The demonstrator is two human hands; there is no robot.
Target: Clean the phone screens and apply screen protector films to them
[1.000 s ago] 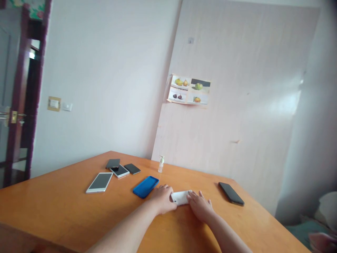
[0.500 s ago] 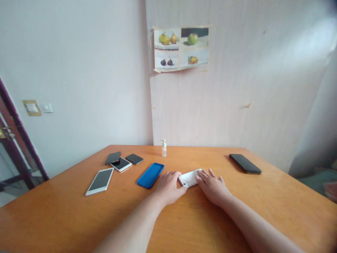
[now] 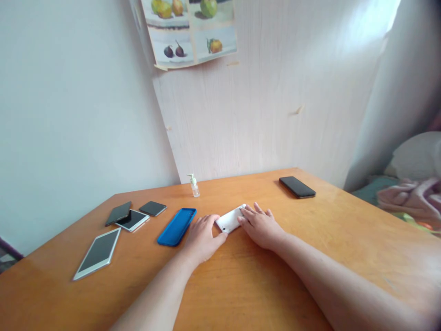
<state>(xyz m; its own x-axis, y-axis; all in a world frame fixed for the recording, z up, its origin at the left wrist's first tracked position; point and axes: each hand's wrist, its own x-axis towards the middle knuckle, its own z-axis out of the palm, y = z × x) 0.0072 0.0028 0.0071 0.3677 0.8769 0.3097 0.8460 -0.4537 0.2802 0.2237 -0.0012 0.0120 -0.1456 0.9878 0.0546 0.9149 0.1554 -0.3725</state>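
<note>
A white smartphone point(image 3: 230, 219) lies back up on the wooden table, its camera toward the left end. My left hand point(image 3: 203, 236) grips that left end, thumb on the near edge and fingers at the far one. Across the phone's right end rests my right hand point(image 3: 262, 225), open with its fingers spread and the tips on the back cover. Just left of my left hand is a blue phone case point(image 3: 177, 227), hollow side up and apart from my fingers.
To the left lie a white phone point(image 3: 98, 253), another white phone point(image 3: 133, 220) partly under a dark phone point(image 3: 119, 214), and a small black phone point(image 3: 153, 208). A clear pump bottle point(image 3: 195, 188) stands behind. A black phone point(image 3: 297, 187) lies at the right on the table point(image 3: 241, 285).
The camera view has tilted and turned to the right, so everything sits further left in it. Both hands stay in place on the white smartphone.
</note>
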